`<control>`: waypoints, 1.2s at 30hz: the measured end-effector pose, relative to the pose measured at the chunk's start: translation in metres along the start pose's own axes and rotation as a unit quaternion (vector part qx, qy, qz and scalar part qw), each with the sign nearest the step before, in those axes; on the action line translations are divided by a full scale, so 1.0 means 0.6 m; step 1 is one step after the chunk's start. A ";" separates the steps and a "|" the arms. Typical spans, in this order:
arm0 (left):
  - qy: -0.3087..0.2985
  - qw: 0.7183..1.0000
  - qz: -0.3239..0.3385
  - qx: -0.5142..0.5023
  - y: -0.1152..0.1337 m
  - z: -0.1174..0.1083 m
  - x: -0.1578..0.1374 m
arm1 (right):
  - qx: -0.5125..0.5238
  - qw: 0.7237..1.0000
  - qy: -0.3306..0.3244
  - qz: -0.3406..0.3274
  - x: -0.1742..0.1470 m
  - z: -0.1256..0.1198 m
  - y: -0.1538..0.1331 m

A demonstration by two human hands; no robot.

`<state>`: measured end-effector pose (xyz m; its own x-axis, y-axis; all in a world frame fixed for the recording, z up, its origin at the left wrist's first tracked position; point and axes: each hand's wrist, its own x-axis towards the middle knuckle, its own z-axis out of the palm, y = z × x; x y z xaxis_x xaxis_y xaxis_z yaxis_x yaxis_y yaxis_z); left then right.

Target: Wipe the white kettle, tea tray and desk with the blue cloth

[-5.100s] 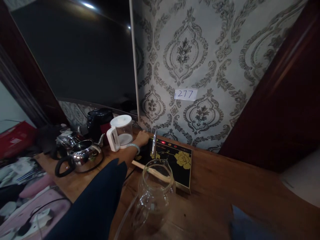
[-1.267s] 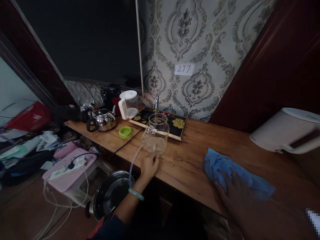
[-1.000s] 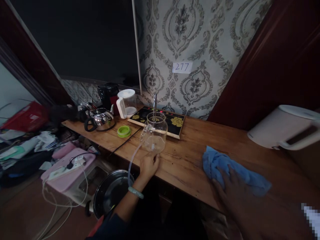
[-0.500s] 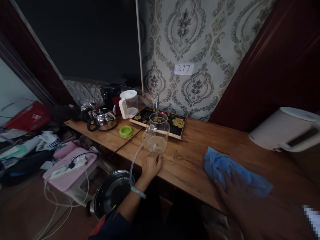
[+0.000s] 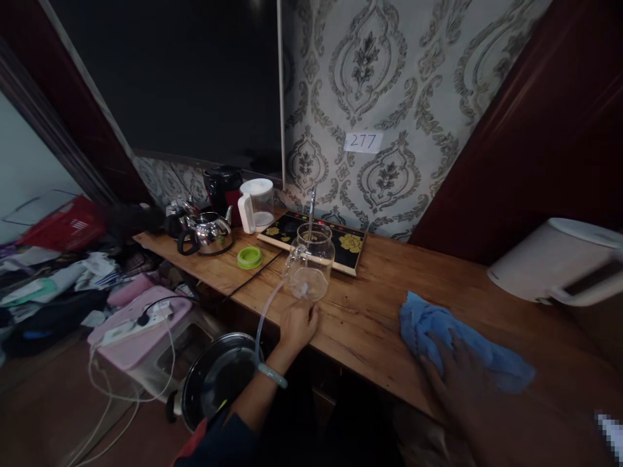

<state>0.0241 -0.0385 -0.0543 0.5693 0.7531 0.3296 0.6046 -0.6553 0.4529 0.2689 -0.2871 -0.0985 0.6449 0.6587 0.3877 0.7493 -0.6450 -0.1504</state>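
My left hand [image 5: 296, 326], with a pale green bangle [image 5: 272, 375] on its wrist, is closed at the front of a glass kettle [image 5: 311, 272], right by its lower wall. What its curled fingers hold is hidden. The kettle stands uncovered under a thin metal spout [image 5: 312, 206]. A clear tube [image 5: 261, 321] runs from the kettle's left side down towards a black pan [image 5: 221, 373] below the counter edge. My right hand [image 5: 457, 373], dark and a little blurred, grips a bunched blue cloth [image 5: 433, 324] on the wooden counter.
An induction cooker [image 5: 353, 243] sits behind the kettle. A green lid [image 5: 250, 257], a steel teapot [image 5: 211, 235] and a white-handled jug [image 5: 257, 204] are to the left. A large white kettle [image 5: 549, 263] is at the right. A power strip [image 5: 129, 331] lies on a pink stool [image 5: 117, 355].
The view has shifted slightly, so the counter and its things appear a little lower and further right. Both hands keep their places at the glass kettle and on the cloth.
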 end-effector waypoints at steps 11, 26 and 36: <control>-0.001 1.000 -0.006 0.009 -0.002 0.000 0.002 | 0.080 0.995 0.031 -0.047 0.006 0.016 -0.023; -0.007 0.999 -0.007 0.032 -0.004 -0.003 0.008 | 0.194 0.970 -0.020 -0.149 0.063 -0.038 -0.182; -0.003 1.000 -0.007 0.029 -0.002 -0.005 0.006 | 0.063 0.980 -0.152 -0.114 0.077 -0.028 -0.267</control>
<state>0.0237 -0.0348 -0.0510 0.5630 0.7623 0.3192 0.6437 -0.6467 0.4093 0.1763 -0.1599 -0.0412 0.4595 0.8774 0.1382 0.8794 -0.4275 -0.2097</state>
